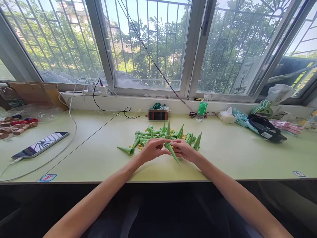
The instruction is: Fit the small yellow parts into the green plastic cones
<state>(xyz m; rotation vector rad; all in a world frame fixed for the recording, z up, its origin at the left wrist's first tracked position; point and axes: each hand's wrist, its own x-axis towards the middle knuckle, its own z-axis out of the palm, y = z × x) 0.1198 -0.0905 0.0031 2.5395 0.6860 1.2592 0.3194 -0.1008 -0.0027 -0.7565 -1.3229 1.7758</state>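
Between my hands is a green plastic watering spike [175,156], its wide end up and its point slanting down to the right. My left hand [154,148] grips it near the wide end, thumb and forefinger closed on it. My right hand [185,149] is closed at the other side of that end, its fingertips pressed together against the spike; any small part between them is hidden. Just behind lies a pile of similar green spikes [136,140], some standing point up, with small yellow pieces [140,147] among them. One loose spike [125,150] lies left of the pile.
A phone [41,144] on a white cable [74,127] lies at the left, near wooden-handled items [19,127]. Along the back are a pixelated dark box [158,115], a green-labelled bottle [202,108] and a tissue pack [226,116]. A black cap [266,128] sits right.
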